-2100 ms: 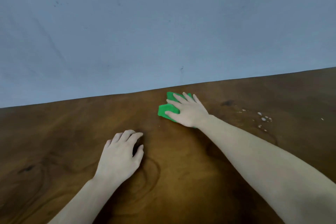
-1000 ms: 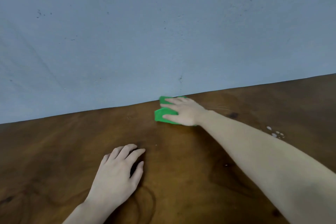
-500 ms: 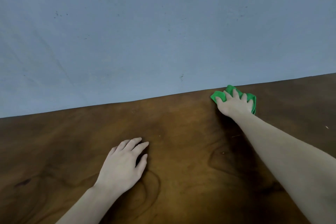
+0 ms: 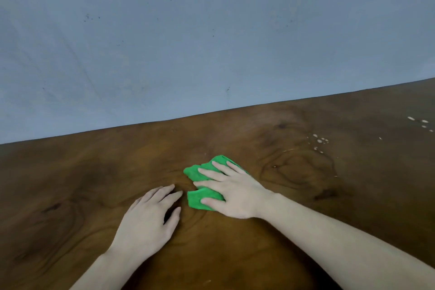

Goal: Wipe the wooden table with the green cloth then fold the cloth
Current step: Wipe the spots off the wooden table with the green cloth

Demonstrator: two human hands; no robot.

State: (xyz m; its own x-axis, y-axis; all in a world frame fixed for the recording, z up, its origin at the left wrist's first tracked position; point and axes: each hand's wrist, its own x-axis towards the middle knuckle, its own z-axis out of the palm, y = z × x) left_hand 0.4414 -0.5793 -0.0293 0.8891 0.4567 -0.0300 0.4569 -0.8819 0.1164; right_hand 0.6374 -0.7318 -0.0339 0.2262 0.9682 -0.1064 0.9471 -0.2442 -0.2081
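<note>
Head view: we've got the green cloth (image 4: 204, 199) bunched up on the wooden table (image 4: 235, 254), roughly mid-table and a bit nearer us than the far edge. Its long axis runs on a diagonal, from the near-left corner up toward the far right. Our right hand (image 4: 231, 193) is pressed flat on top of it, fingers spread and pointing left, not really gripping, just pinning it down. Our left hand (image 4: 149, 221) lies palm-down on the bare wood just beside the cloth, fingers loosely curled, holding nothing; fingertips close to the cloth's left edge but apart from it. Off to the far right there are some small white specks (image 4: 320, 141) on the wood. Behind the table is a plain blue-grey wall (image 4: 211, 42).
</note>
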